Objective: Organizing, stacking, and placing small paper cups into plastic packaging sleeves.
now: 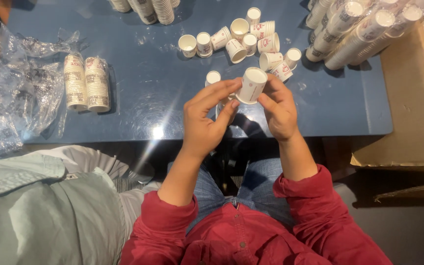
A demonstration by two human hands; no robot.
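Both my hands hold one small white paper cup [251,85] with red print, bottom end toward me, above the near edge of the blue table [143,93]. My left hand [207,122] pinches the cup's left side with fingertips. My right hand [277,105] grips its right side. Just behind the hands one loose cup [213,77] stands on the table. Farther back lies a cluster of several loose cups [244,41], some upright, some on their sides.
Two wrapped cup stacks [87,82] lie at the left beside crumpled clear plastic [11,93]. Long cup stacks [354,29] lie at the back right over a cardboard box [413,113]. More stacks [148,7] sit at the far edge. Another person's pale green sleeve [35,211] is at bottom left.
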